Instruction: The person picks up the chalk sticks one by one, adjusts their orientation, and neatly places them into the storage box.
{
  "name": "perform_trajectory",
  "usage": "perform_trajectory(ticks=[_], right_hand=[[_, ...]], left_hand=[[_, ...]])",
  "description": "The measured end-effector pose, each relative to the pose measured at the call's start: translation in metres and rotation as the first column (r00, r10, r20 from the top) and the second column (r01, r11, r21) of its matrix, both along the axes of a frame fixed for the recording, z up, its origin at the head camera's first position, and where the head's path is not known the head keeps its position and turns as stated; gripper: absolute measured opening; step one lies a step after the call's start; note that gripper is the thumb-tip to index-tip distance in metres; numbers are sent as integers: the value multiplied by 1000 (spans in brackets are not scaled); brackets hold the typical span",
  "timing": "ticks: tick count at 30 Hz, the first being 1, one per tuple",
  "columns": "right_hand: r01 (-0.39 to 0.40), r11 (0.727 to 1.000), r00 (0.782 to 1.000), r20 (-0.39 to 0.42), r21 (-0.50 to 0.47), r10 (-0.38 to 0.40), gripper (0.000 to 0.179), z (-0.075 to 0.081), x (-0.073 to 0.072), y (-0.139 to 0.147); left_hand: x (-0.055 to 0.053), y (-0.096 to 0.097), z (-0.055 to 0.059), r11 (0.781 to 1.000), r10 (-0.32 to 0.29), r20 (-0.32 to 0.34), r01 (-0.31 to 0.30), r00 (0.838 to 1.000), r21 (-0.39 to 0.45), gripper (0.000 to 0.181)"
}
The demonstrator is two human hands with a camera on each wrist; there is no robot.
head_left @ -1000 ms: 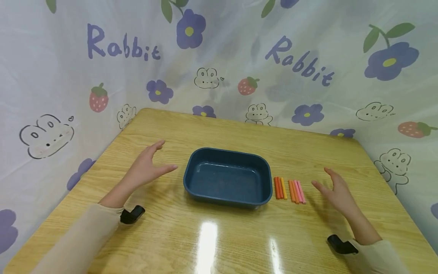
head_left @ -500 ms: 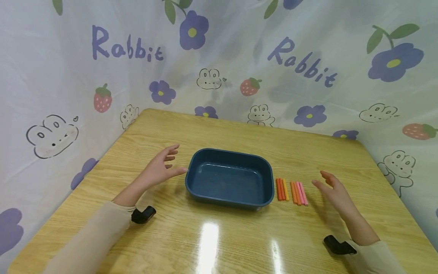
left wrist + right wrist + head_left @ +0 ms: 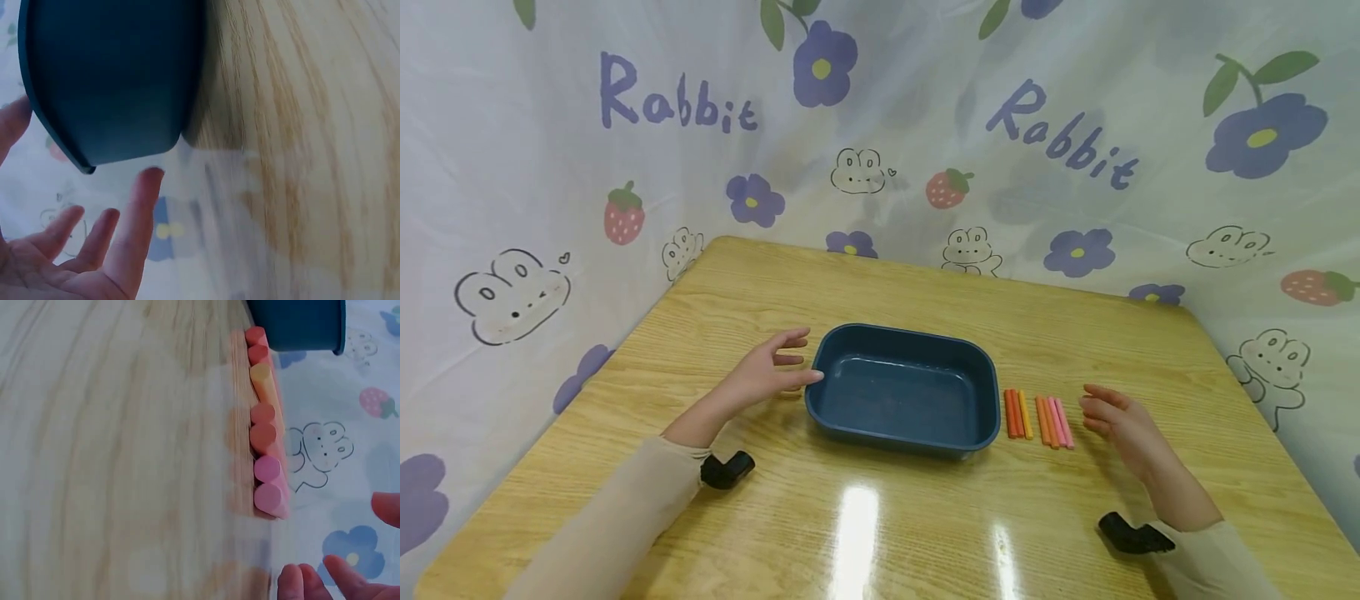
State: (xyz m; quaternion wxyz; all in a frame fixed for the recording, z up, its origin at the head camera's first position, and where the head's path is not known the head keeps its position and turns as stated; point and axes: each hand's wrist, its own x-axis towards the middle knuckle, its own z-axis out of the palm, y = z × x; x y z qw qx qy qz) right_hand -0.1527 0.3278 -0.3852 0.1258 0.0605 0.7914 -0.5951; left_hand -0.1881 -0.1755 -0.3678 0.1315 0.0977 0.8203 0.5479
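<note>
A dark blue rectangular bin stands upright on the wooden table, its inside bare. My left hand is at its left end with fingers spread; the thumb tip overlaps the rim, though contact is hard to tell. In the left wrist view, the index fingertip sits just off the bin's end wall. To the bin's right lie several short crayon-like sticks in red, yellow, orange and pink, side by side in two groups. My right hand hovers right of the pink sticks, fingers loosely bent, holding nothing.
The wooden table reaches to a white curtain printed with rabbits, flowers and strawberries behind and at both sides. Black wrist mounts sit at the cuffs of both sleeves.
My left hand has moved right, up to the bin's left end. The right hand has shifted slightly left and its fingers have drawn closer to the thumb. Bin and sticks stay put.
</note>
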Motion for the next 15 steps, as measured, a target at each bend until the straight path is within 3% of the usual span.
perform_trajectory(ticks=[3, 7, 15], right_hand=[[-16, 999, 1000, 10, -32, 16, 63, -5, -1, 0], [-63, 997, 998, 0, 42, 63, 60, -11, -1, -1], [-151, 978, 988, 10, 144, 151, 64, -13, -2, -3]], left_hand=[[-1, 3, -2, 997, -10, 62, 5, 998, 78, 84], [-2, 5, -3, 992, -12, 118, -3, 993, 128, 84], [-3, 5, -6, 989, -37, 138, 17, 990, 145, 81]])
